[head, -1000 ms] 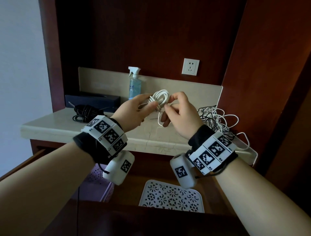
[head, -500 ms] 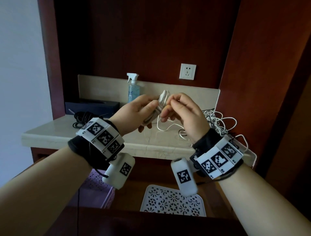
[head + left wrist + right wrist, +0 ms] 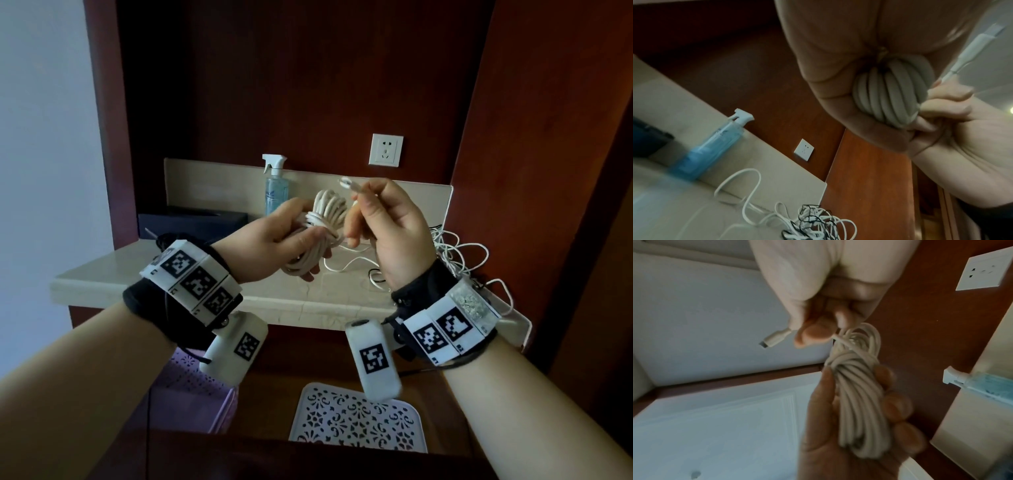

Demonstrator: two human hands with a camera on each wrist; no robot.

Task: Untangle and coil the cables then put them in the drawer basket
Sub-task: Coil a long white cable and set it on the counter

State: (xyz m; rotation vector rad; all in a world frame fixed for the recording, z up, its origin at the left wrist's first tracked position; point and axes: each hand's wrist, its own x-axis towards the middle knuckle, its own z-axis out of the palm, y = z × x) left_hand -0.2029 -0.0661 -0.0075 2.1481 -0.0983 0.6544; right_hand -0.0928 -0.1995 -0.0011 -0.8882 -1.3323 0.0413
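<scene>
My left hand [image 3: 291, 236] grips a coiled white cable [image 3: 327, 212] above the stone counter, thumb over the wrapped middle; the wrist views show the same coil [image 3: 885, 95] [image 3: 857, 395] in its curled fingers. My right hand [image 3: 380, 212] pinches that cable's free end just behind the white plug [image 3: 346, 182] [image 3: 774, 339] [image 3: 980, 39], close against the top of the coil. A tangle of white and black cables [image 3: 455, 253] [image 3: 813, 224] lies on the counter at the right. Below, in the open drawer, sits a white perforated basket [image 3: 356, 421].
A blue spray bottle [image 3: 275, 185] stands at the back of the counter [image 3: 113, 270], with a black box [image 3: 191, 224] and a black coiled cable to its left. A wall socket [image 3: 387, 150] is behind. A lilac basket [image 3: 195, 380] sits left in the drawer.
The coil has turned from edge-on to showing its loops in my left hand. My right hand has lifted the plug end up above the coil.
</scene>
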